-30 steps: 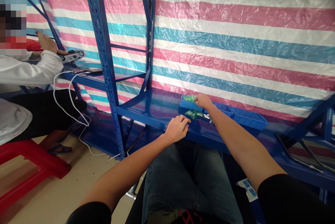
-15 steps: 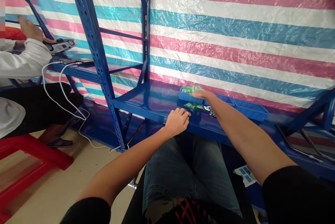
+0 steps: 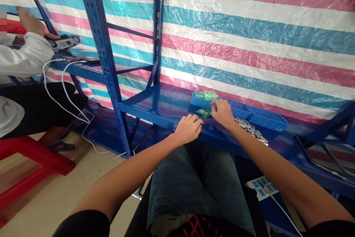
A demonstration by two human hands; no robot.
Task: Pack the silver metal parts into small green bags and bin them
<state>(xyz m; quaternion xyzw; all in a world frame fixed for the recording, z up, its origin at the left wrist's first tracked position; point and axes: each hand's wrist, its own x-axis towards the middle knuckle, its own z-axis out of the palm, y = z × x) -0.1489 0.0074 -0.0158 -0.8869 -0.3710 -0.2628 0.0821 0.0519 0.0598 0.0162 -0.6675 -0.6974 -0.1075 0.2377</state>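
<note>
My left hand rests at the front edge of the blue shelf with its fingers curled together; whatever they may hold is hidden. Just to its right, my right hand hovers over the shelf, fingers bent and drawn together, and I cannot make out anything in them. Beside its fingertips lie small green packets, flat on the shelf. Behind them stands a blue bin with more green pieces in clear plastic. Right of my right wrist is a heap of small silvery metal parts.
Two further blue bin compartments continue the row to the right. A blue perforated post rises at the left. Beyond it, a co-worker's hand is near a white toy car. White cables hang down. A red stool stands below.
My right hand has come back from the green-filled bin towards me, uncovering the bin and more of the metal heap. My left hand stays nearly where it was.
</note>
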